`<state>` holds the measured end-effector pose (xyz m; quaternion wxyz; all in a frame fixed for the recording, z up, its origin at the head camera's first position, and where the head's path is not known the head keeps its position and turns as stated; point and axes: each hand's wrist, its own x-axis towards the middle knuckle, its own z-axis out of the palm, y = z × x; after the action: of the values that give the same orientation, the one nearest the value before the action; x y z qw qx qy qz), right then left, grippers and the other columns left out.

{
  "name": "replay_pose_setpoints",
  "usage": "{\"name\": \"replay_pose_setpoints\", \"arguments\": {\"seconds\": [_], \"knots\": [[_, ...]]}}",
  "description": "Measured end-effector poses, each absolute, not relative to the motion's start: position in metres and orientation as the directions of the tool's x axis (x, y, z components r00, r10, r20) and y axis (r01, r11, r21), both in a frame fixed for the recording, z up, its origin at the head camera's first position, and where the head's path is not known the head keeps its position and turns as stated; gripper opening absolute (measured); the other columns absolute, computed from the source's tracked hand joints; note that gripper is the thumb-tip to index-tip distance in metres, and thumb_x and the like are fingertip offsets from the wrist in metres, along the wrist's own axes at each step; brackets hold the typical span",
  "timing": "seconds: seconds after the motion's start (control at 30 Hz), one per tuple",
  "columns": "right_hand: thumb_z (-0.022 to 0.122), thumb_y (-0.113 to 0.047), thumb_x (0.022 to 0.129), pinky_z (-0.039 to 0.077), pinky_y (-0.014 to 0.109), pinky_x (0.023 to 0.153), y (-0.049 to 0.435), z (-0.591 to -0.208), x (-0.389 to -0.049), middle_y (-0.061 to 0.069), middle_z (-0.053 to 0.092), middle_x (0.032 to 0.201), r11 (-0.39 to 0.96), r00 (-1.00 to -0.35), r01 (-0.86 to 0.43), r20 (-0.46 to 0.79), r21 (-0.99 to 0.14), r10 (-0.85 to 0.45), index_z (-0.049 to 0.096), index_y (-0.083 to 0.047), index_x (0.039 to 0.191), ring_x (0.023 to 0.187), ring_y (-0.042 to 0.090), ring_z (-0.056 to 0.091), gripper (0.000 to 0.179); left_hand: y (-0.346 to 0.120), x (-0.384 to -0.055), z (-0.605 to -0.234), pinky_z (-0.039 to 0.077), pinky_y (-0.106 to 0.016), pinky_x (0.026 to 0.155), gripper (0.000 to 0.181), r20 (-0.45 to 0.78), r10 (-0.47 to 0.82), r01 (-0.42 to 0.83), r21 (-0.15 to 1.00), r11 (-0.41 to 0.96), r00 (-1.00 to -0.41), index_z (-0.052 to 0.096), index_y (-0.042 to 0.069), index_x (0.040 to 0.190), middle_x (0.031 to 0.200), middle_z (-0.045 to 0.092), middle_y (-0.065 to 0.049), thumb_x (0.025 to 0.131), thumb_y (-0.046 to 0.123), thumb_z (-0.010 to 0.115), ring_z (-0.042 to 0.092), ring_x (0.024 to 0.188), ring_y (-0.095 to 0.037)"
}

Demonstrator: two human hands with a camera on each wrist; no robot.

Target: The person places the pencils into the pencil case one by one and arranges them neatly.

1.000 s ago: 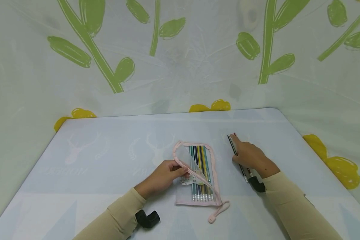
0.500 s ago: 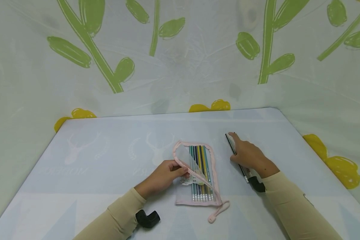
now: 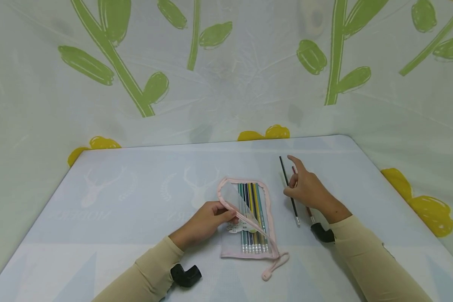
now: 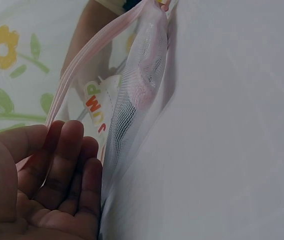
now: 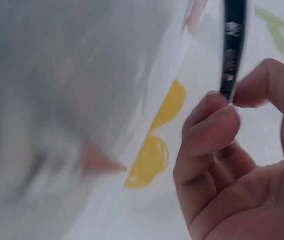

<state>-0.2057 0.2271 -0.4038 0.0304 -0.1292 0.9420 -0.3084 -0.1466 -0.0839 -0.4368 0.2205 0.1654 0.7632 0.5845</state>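
My left hand [image 3: 201,222] pinches the pink zipper edge of a see-through mesh pencil pouch [image 3: 270,209], lifting its flap. In the left wrist view that pink edge [image 4: 84,52] runs between thumb and fingers. Several pencils [image 3: 253,197] lie side by side in the pouch, eraser ends toward me. To the right, my right hand [image 3: 311,191] pinches a black pencil [image 3: 294,209] by its middle, index finger stretched forward. The right wrist view shows the dark pencil [image 5: 233,45] between thumb and fingers. A reddish pencil [image 3: 310,214] lies partly hidden beneath that hand.
A pink strap [image 3: 281,262] with a round end trails from the pouch's near right corner. A pale patterned cloth [image 3: 109,226] covers the table, with a leaf-printed curtain [image 3: 249,84] behind it. Black wrist mounts [image 3: 186,275] sit at both sleeves.
The black pencil has shifted left and farther away, separating from the reddish one. My right index finger has straightened off the pencils. My left hand and the pouch stay put.
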Motion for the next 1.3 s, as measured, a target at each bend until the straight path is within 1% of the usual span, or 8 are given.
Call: {"name": "replay_pose_setpoints", "arguments": {"seconds": [0.17,0.37,0.6,0.87,0.97,1.07,1.17,1.3], "knots": [[0.063,-0.007,0.085,0.049,0.031,0.055,0.220,-0.401,-0.202,0.007,0.065,0.081,0.692,-0.966,-0.147,-0.049,-0.707,-0.255,0.013,-0.014,0.158,0.061,0.018,0.055,0.089,-0.084,-0.147,-0.438,0.048,-0.031,0.100,0.029,-0.140,0.511,-0.003,0.966,0.260,-0.848,0.070,0.002,0.113,0.101,0.075,-0.010,0.103,0.026,0.056,0.067,0.102,-0.011],[0.061,-0.006,0.086,0.051,0.034,0.052,0.211,-0.399,-0.198,0.009,0.063,0.081,0.587,-0.954,-0.058,-0.128,-0.808,-0.270,0.015,-0.017,0.158,0.057,0.021,0.056,0.086,-0.084,-0.147,-0.438,0.048,-0.031,0.100,0.029,-0.142,0.512,-0.006,0.966,0.257,-0.847,0.069,0.002,0.114,0.101,0.075,-0.010,0.103,0.026,0.056,0.067,0.102,-0.011],[0.058,-0.002,0.086,0.050,0.033,0.050,0.201,-0.401,-0.193,0.008,0.060,0.078,0.520,-0.936,-0.041,-0.149,-0.853,-0.317,0.016,-0.016,0.157,0.055,0.020,0.054,0.084,-0.084,-0.147,-0.438,0.048,-0.031,0.100,0.029,-0.144,0.510,-0.007,0.965,0.260,-0.848,0.069,0.002,0.114,0.101,0.075,-0.009,0.103,0.026,0.056,0.067,0.102,-0.011],[0.059,-0.003,0.088,0.049,0.030,0.052,0.193,-0.404,-0.189,0.009,0.058,0.082,0.525,-0.918,-0.029,-0.186,-0.851,-0.351,0.025,-0.018,0.154,0.058,0.020,0.054,0.076,-0.084,-0.147,-0.438,0.048,-0.032,0.101,0.029,-0.148,0.508,-0.012,0.965,0.261,-0.849,0.069,0.003,0.114,0.102,0.075,-0.009,0.103,0.026,0.056,0.067,0.103,-0.011],[0.056,-0.003,0.089,0.047,0.029,0.051,0.191,-0.404,-0.188,0.009,0.057,0.083,0.540,-0.909,-0.062,-0.175,-0.839,-0.377,0.045,-0.015,0.144,0.057,0.020,0.053,0.057,-0.084,-0.147,-0.439,0.047,-0.032,0.102,0.029,-0.152,0.510,-0.016,0.965,0.260,-0.847,0.069,0.003,0.115,0.102,0.075,-0.009,0.103,0.027,0.056,0.066,0.104,-0.011],[0.053,-0.003,0.090,0.045,0.028,0.049,0.189,-0.405,-0.187,0.009,0.055,0.081,0.557,-0.905,-0.103,-0.155,-0.824,-0.396,0.062,-0.010,0.123,0.055,0.019,0.052,0.035,-0.085,-0.147,-0.438,0.046,-0.032,0.103,0.030,-0.156,0.509,-0.019,0.964,0.264,-0.846,0.069,0.003,0.115,0.103,0.075,-0.009,0.103,0.028,0.056,0.066,0.104,-0.011],[0.054,-0.003,0.089,0.045,0.028,0.049,0.188,-0.406,-0.186,0.008,0.054,0.078,0.567,-0.909,-0.110,-0.148,-0.816,-0.389,0.065,-0.007,0.108,0.054,0.019,0.053,0.023,-0.085,-0.147,-0.438,0.046,-0.031,0.102,0.030,-0.159,0.507,-0.019,0.963,0.270,-0.847,0.070,0.004,0.115,0.103,0.075,-0.008,0.103,0.028,0.056,0.066,0.105,-0.011],[0.057,-0.005,0.089,0.047,0.029,0.049,0.184,-0.407,-0.185,0.008,0.056,0.077,0.579,-0.917,-0.103,-0.148,-0.809,-0.370,0.063,-0.006,0.104,0.054,0.019,0.054,0.016,-0.084,-0.147,-0.438,0.047,-0.032,0.102,0.030,-0.153,0.510,-0.014,0.964,0.266,-0.847,0.070,0.003,0.114,0.102,0.075,-0.010,0.103,0.027,0.056,0.066,0.104,-0.012]]}}
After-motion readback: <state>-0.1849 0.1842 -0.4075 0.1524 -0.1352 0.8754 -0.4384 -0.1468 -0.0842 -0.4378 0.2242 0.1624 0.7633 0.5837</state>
